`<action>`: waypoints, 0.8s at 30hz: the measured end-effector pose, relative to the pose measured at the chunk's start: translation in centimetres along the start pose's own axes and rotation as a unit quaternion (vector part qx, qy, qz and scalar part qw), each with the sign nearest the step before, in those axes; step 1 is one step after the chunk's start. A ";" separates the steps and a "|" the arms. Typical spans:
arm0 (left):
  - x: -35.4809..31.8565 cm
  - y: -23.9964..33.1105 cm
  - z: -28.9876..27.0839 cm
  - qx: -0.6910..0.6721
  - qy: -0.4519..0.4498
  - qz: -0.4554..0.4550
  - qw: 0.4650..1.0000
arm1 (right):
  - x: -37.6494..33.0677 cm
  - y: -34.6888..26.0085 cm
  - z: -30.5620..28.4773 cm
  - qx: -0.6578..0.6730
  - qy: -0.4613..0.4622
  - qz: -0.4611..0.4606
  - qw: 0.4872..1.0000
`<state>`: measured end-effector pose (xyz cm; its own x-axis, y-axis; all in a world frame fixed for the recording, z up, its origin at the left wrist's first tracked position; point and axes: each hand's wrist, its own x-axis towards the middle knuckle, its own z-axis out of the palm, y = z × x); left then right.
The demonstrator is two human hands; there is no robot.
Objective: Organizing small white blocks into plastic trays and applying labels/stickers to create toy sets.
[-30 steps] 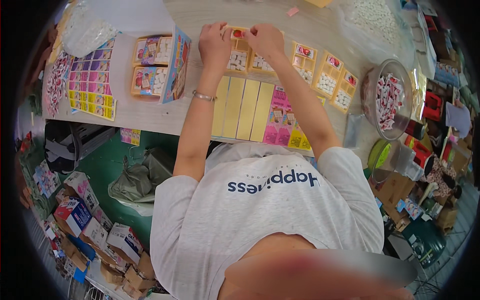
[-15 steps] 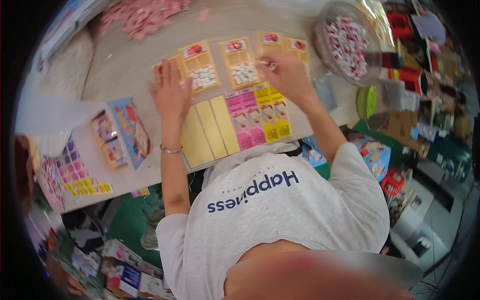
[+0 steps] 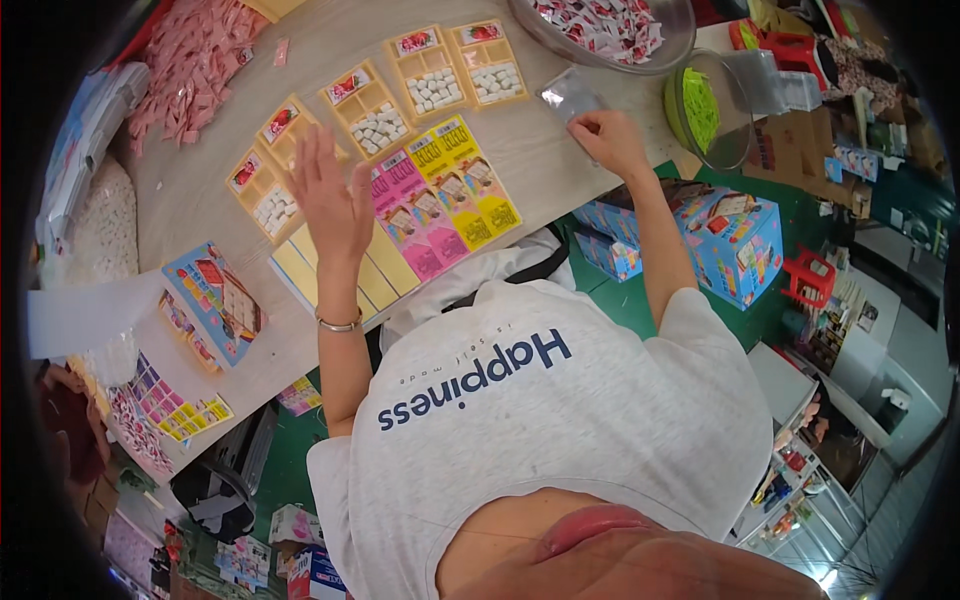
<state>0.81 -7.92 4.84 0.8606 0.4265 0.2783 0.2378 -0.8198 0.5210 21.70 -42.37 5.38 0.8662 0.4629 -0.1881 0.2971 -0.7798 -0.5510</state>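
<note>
My left hand hovers with fingers spread over a cream tray and the near end of the sheet of printed stickers, which is pink, yellow and pale. My right hand is curled, its fingertips together at the edge of a clear plastic packet; whether they grip it is hidden. Several cream trays stand in an arc, each with a strawberry picture. White cubes fill the lower part of the middle tray, the two right ones and the leftmost.
A clear bowl of red-and-white sachets stands at the far right, near a bowl of bright green pieces. Pink sachets are heaped far left. A blue printed box is left of me; blue cartons stand beyond the table's right edge.
My right hand has moved right, from a tray to the clear packet. My left hand has lifted off the leftmost trays toward me. The view has shifted and turned.
</note>
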 end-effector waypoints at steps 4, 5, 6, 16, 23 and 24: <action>-1.3 2.5 1.0 -0.040 -0.044 -0.006 0.998 | 0.4 1.5 -0.2 0.163 -0.098 0.083 0.978; -1.6 2.8 1.1 -0.053 -0.050 -0.009 0.997 | 0.6 1.3 -0.4 0.204 -0.107 0.094 0.969; -1.9 3.1 1.2 -0.067 -0.055 -0.012 0.996 | 0.6 1.1 -0.5 0.244 -0.115 0.105 0.957; -1.1 8.1 2.5 -0.305 -0.103 -0.069 0.944 | -4.4 -5.7 -2.5 -0.190 0.254 -0.170 0.933; 5.5 10.6 7.9 -0.614 -0.227 -0.191 0.731 | -1.1 -8.1 2.2 0.376 0.006 -0.070 0.924; 6.5 10.6 8.3 -0.613 -0.228 -0.188 0.732 | 0.2 -7.8 2.9 0.467 0.024 -0.031 0.883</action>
<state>12.69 -17.04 5.50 0.9655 0.1322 -0.2242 0.1543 0.4026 0.9023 18.38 -34.94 7.26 0.8824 0.4572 -0.1111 -0.0967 -0.0549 -0.9938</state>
